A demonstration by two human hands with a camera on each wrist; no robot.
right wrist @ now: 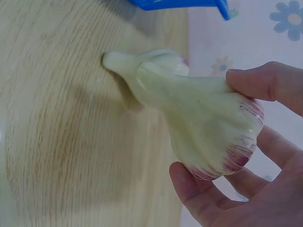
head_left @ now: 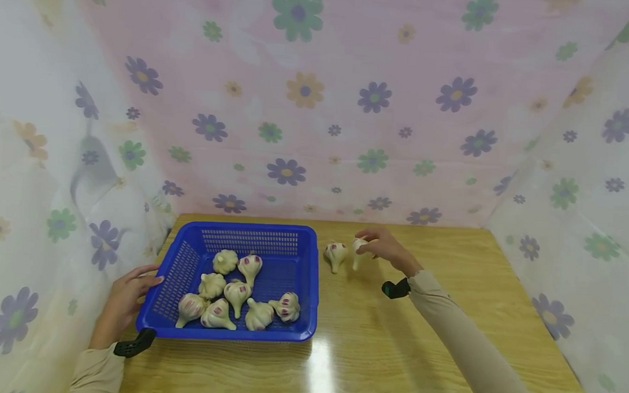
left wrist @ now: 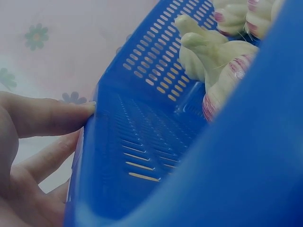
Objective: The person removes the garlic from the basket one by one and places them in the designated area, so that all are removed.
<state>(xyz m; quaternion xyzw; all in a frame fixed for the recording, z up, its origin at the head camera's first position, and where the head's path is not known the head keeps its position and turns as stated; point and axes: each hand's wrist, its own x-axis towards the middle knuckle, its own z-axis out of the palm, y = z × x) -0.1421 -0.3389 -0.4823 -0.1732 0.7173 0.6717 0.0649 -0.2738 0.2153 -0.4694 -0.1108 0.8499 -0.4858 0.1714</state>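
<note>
A garlic bulb (right wrist: 208, 127) with purple streaks is held between the thumb and fingers of my right hand (head_left: 385, 247), over the back of the table. Its stem points down in the head view. Just left of it another garlic bulb (head_left: 335, 254) lies on the table, partly hidden behind the held one in the right wrist view. My left hand (head_left: 125, 300) touches the left rim of a blue plastic basket (head_left: 315, 277); its thumb tip meets the edge and the fingers rest along the outer wall. Inside the basket lie several garlic bulbs (head_left: 237, 292).
The wooden table (head_left: 371, 349) has a bright reflection near its front. Flower-patterned cloth (head_left: 338, 105) stands behind the table and along both sides. A black wrist device (head_left: 396, 289) is on my right wrist and another (head_left: 135, 344) on my left.
</note>
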